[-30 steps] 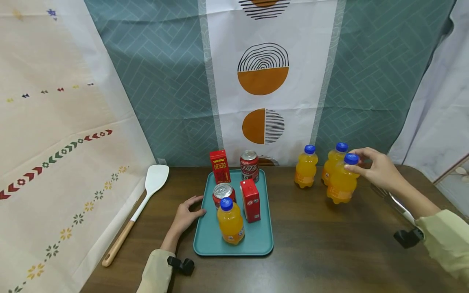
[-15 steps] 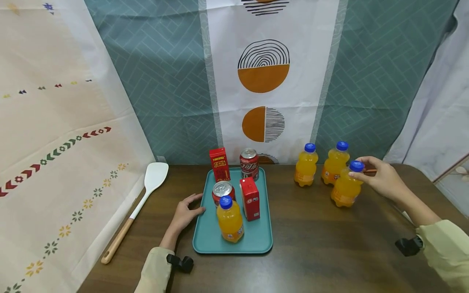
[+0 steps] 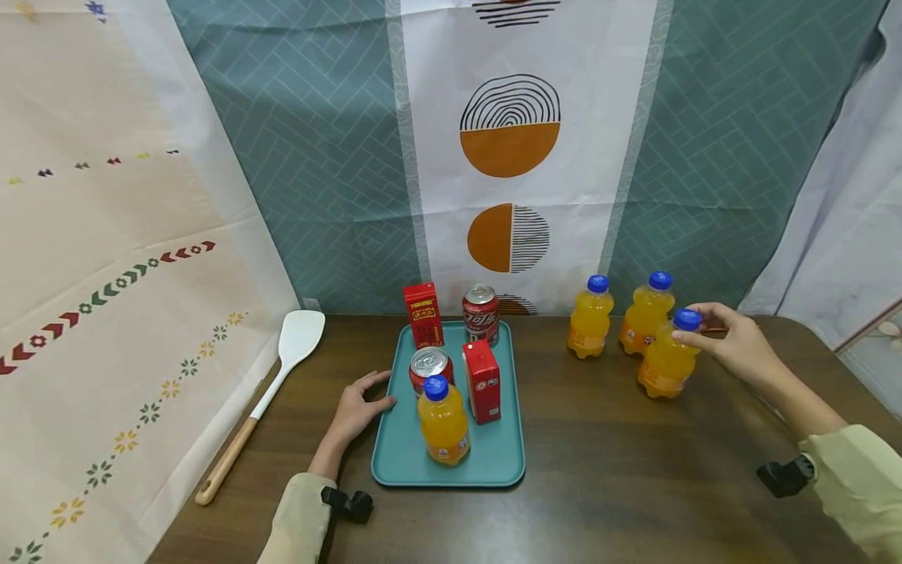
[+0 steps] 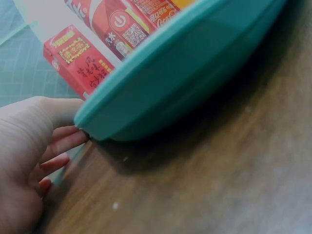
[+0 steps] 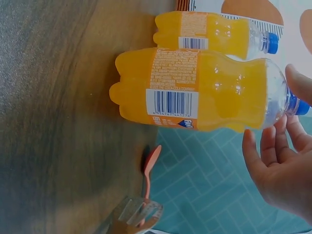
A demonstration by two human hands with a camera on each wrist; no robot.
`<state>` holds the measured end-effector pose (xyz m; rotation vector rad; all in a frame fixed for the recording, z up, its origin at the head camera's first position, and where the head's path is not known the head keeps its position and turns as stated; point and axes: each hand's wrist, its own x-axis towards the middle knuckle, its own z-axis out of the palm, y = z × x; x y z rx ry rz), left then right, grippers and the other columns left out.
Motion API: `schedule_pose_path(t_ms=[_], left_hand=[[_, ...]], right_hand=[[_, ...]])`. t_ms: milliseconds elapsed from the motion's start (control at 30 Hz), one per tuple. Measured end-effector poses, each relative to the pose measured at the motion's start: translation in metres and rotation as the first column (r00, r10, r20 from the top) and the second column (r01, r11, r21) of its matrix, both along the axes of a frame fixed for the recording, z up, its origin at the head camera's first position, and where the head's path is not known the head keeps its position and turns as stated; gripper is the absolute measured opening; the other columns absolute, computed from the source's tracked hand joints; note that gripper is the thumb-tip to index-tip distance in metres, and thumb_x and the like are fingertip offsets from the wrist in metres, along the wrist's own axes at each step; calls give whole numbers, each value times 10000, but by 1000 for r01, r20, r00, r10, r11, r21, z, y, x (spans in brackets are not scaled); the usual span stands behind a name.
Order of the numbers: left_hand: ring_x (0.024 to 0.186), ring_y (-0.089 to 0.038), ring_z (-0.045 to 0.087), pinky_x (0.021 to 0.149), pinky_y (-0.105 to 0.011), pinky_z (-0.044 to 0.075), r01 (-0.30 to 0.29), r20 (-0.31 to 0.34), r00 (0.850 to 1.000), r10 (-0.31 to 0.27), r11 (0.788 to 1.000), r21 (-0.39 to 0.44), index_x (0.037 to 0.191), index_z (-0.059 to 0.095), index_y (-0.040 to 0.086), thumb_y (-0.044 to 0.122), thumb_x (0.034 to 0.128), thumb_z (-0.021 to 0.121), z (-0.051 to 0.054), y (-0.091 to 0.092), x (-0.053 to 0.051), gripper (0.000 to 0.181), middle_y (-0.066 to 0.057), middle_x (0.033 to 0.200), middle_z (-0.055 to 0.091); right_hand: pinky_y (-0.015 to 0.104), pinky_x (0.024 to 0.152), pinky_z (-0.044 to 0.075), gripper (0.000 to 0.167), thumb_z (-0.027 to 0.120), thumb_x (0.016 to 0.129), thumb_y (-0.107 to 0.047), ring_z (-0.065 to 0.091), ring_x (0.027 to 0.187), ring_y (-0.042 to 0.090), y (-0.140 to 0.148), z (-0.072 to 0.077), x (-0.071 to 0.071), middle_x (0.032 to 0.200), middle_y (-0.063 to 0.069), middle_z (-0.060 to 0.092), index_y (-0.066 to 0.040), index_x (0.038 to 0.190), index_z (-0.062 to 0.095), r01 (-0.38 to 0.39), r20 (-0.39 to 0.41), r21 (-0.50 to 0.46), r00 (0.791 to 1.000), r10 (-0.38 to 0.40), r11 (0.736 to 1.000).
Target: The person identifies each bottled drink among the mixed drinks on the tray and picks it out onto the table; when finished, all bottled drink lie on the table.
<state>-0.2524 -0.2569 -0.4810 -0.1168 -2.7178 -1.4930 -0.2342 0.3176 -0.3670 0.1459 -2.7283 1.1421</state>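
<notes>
My right hand [image 3: 740, 345] grips an orange soda bottle [image 3: 665, 364] by its neck, just under the blue cap. The bottle leans a little; in the right wrist view the thumb and fingers lie on both sides of the neck of this bottle [image 5: 219, 90]. Just behind it stands a second orange soda bottle [image 3: 647, 313], with a third bottle [image 3: 589, 321] to the left. At the left rim of the teal tray [image 3: 503, 462], my left hand [image 3: 355, 407] pinches the edge; in the left wrist view the thumb meets the rim, fingers lower down.
The tray bears two red drink boxes [image 3: 482, 384], two red soda cans [image 3: 481, 317] and an upright orange soda bottle [image 3: 444, 423]. A white spatula [image 3: 282, 380] lies at the left. Behind the right hand lie an orange spoon [image 5: 150, 165] and a shiny blurred item [image 5: 131, 214].
The right hand has carried its bottle slightly right and down, apart from the bottle behind; over the last half second it hardly moves. The left hand stays at the tray.
</notes>
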Motion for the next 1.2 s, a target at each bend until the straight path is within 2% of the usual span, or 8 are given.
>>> schedule_pose_path(t_ms=[100,200,267,400,700,800,1033,1200], left_hand=[[1437,-399,344,1183,-595,235,-5,2,1000,5,1000,7,1314,611,56,141,846,730,0,1,-1,489,-233,1472,467],[1437,-402,342,1182,-595,238,-8,7,1000,8,1000,4,1312,611,54,138,846,732,0,3,-2,489,-238,1479,457],[1437,-406,340,1178,-598,243,-7,8,1000,7,1000,-2,1315,610,54,145,846,734,1,2,-1,493,-243,1481,451],[1438,-398,342,1183,-589,241,-3,-2,1000,3,1000,0,1317,609,59,148,844,735,0,2,-2,497,-237,1479,456],[1442,-383,343,1193,-577,230,-13,11,1000,13,1000,4,1314,612,63,135,844,733,-1,2,-2,491,-222,1480,462],[1443,-385,340,1193,-579,227,-16,12,1000,16,1000,8,1314,611,60,138,844,732,-1,2,-1,492,-225,1482,458],[1446,-385,335,1191,-584,228,-9,19,1000,9,1000,8,1321,608,71,158,847,735,-2,4,0,498,-222,1490,450],[1448,-381,329,1193,-583,223,-4,22,1000,3,1000,9,1327,603,71,153,853,729,-1,1,-2,497,-216,1491,450]], right_hand=[[84,657,454,527,673,917,-315,537,872,-63,-1,2,1,1039,-48,614,31,1280,512,1,13,7,1000,-1,1000],[87,672,452,539,673,913,-343,568,936,64,-1,5,3,1145,143,601,19,1279,515,10,30,19,999,-11,1000],[90,673,455,542,680,907,-351,572,929,46,-1,7,3,1116,86,610,10,1276,517,14,38,18,999,-15,1000],[103,673,472,529,690,900,-347,500,842,-122,0,10,3,1034,-109,558,-8,1267,521,12,48,16,999,-13,1000],[50,681,455,479,674,918,-306,482,843,-168,-2,26,1,952,-339,497,-10,1256,509,-38,21,-18,999,38,999],[15,704,417,463,664,924,-318,442,902,-164,-8,37,1,993,-353,467,-28,1252,513,-40,-2,-18,999,40,999],[84,707,480,468,659,919,-368,467,954,-146,-32,60,1,1057,-334,493,-112,1287,525,-36,19,-42,999,37,998],[70,755,476,319,639,943,-282,540,950,-125,-52,66,-1,1048,-333,544,-205,1241,554,-126,17,-135,991,129,983]])
